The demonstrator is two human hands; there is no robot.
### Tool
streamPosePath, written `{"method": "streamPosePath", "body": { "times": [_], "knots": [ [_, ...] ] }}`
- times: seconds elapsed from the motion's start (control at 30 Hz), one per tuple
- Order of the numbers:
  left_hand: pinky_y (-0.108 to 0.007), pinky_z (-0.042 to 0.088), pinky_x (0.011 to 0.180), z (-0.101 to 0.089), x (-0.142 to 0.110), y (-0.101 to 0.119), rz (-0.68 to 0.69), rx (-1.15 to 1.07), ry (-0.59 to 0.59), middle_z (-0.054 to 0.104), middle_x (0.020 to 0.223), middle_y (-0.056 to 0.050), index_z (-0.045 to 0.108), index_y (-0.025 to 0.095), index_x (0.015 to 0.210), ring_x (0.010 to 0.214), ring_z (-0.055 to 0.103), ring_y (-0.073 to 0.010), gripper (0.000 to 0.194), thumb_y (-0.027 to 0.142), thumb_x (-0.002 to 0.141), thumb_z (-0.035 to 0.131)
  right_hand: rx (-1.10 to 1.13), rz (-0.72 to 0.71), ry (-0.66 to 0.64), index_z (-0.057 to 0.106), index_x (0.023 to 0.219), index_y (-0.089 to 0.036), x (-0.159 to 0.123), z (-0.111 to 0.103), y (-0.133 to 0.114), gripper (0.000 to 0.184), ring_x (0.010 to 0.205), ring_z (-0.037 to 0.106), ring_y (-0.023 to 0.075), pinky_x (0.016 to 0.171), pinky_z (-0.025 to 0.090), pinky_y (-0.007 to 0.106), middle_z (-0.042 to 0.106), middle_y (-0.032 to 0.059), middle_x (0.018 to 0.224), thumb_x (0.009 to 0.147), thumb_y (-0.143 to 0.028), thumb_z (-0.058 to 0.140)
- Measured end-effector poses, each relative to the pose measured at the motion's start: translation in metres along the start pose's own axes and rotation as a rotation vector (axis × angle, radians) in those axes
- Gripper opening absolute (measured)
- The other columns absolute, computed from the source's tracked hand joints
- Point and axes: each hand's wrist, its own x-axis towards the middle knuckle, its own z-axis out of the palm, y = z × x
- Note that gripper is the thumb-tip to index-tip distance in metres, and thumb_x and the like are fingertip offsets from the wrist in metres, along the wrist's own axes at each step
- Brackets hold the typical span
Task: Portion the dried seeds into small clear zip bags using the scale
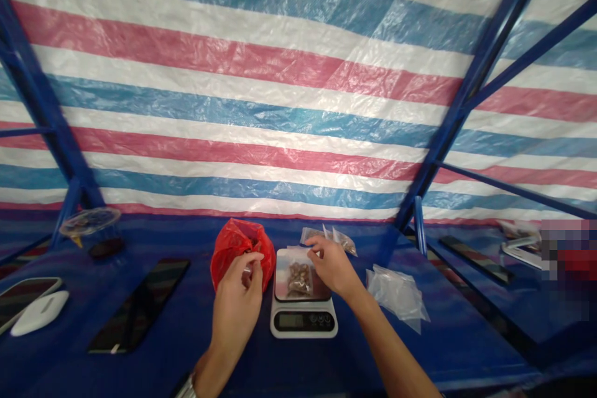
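A small clear plastic bag (299,280) of round brown pieces lies on the metal plate of a white digital scale (304,331). The fingers of my right hand (332,263) are pinched at the upper edge of this bag. A red plastic bag (224,249) stands open left of the scale, with some dark contents just visible inside. In front of its mouth is my left hand (237,298), thumb and fingers curled together; whatever they hold is too small to make out. Behind the scale lie several filled clear bags (342,239).
Flat clear bags (396,295) lie right of the scale on the blue table (303,373). To the left are a black phone (140,308), a white case (41,313) and a clear lidded cup (100,236). Blue metal poles (433,143) rise at both sides before a striped sheet.
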Motion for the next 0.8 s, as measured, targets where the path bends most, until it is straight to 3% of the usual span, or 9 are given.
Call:
{"method": "streamPosePath", "body": {
  "times": [0.17, 0.37, 0.8],
  "knots": [
    [-0.036, 0.052, 0.084, -0.011, 0.001, -0.004, 0.008, 0.020, 0.009, 0.076, 0.105, -0.007, 0.073, 0.024, 0.097, 0.092, 0.070, -0.0245, 0.026, 0.042, 0.093, 0.054, -0.155, -0.052, 0.027, 0.074, 0.110, -0.020, -0.001, -0.005, 0.008, 0.028, 0.111, 0.069, 0.0274, 0.104, 0.049, 0.043, 0.076, 0.0094, 0.115, 0.087, -0.015, 0.059],
    [-0.037, 0.053, 0.084, -0.019, 0.006, -0.007, 0.023, 0.070, 0.042, 0.076, 0.104, -0.007, 0.073, 0.024, 0.096, 0.093, 0.071, -0.0253, 0.026, 0.041, 0.093, 0.054, -0.209, -0.053, 0.107, 0.075, 0.105, -0.021, 0.000, -0.015, 0.009, 0.027, 0.109, 0.070, 0.0249, 0.104, 0.049, 0.039, 0.077, 0.0076, 0.112, 0.090, -0.014, 0.054],
    [-0.039, 0.056, 0.088, -0.025, 0.010, -0.016, 0.106, 0.036, 0.077, 0.074, 0.101, -0.008, 0.072, 0.022, 0.093, 0.094, 0.071, -0.0245, 0.020, 0.023, 0.085, 0.054, -0.207, -0.069, 0.092, 0.076, 0.104, -0.022, -0.001, -0.013, 0.006, 0.028, 0.109, 0.070, 0.0261, 0.102, 0.049, 0.041, 0.078, 0.0073, 0.111, 0.092, -0.015, 0.051]
  ]
}}
